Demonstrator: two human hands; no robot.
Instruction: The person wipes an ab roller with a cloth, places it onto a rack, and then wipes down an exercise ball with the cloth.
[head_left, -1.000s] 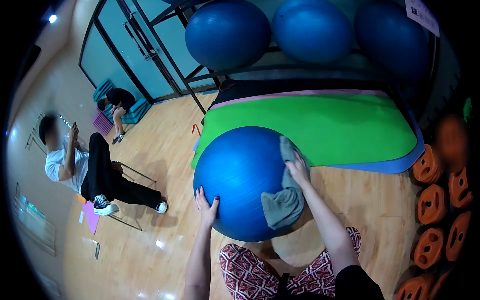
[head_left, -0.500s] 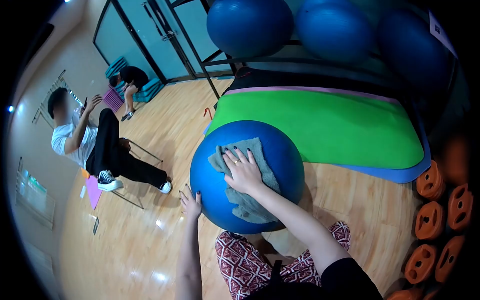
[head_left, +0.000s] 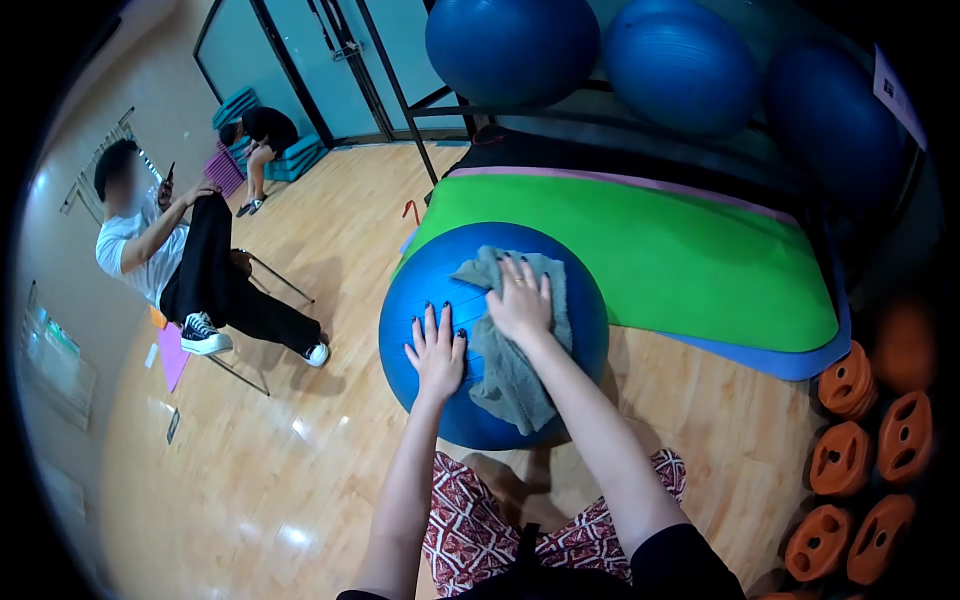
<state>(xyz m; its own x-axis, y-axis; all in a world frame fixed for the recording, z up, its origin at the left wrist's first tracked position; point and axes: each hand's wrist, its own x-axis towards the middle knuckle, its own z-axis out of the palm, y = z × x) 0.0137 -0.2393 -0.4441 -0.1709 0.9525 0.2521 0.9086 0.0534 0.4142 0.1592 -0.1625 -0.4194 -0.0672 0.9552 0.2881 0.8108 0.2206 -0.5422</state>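
A large blue exercise ball (head_left: 420,300) stands on the wood floor in front of my legs. My right hand (head_left: 522,305) lies spread on a grey-green cloth (head_left: 512,385), pressing it against the upper right of the ball. The cloth is rumpled and drapes down the ball's near side. Flat on the bare blue surface left of the cloth rests my left hand (head_left: 437,350), its fingers apart and holding nothing.
Behind the ball lie green mats (head_left: 640,250). More blue exercise balls (head_left: 680,65) sit on a rack above them. Orange weight plates (head_left: 840,458) line the right side. A seated person (head_left: 150,245) holds a phone at left; another person (head_left: 265,140) bends forward farther back.
My left hand has moved from the ball's left edge onto its upper face. My right hand and the cloth have shifted right and slightly upward. The seated person's raised hand has dropped to the knee.
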